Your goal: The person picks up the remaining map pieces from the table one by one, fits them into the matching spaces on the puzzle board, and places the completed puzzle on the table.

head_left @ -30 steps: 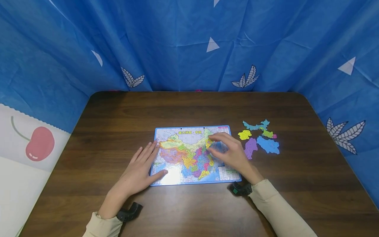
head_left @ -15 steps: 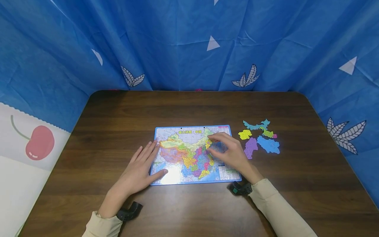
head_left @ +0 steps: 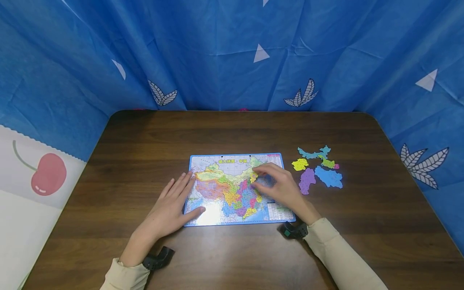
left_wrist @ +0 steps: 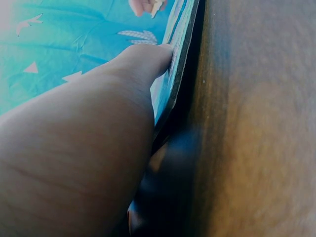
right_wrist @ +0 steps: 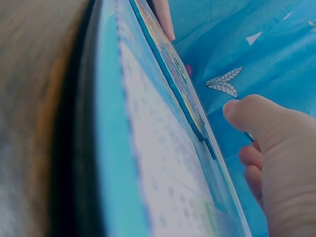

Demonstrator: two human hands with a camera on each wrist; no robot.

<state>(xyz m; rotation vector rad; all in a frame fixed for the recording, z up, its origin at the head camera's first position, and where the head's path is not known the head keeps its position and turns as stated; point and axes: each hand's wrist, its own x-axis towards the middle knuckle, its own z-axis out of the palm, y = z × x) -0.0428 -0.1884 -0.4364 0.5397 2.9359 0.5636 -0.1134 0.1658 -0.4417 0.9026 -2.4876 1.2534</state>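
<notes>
A map puzzle board with a blue border lies on the table, its colourful map pieces set in the middle. My left hand rests along the board's left edge with straight fingers, the thumb on its lower left part. In the left wrist view that thumb presses on the board's surface. Over the upper right of the map, my right hand pinches a small yellow puzzle piece between thumb and fingers. The left wrist view shows this piece raised off the board; the fingers partly hide it.
Right of the board lie several loose pieces: a teal one, a yellow one, a purple one, a blue one, a green one and a pink one. A blue curtain hangs behind the table.
My right hand has shifted very slightly left over the map with the yellow piece. The left hand and the loose pieces stay where they were.
</notes>
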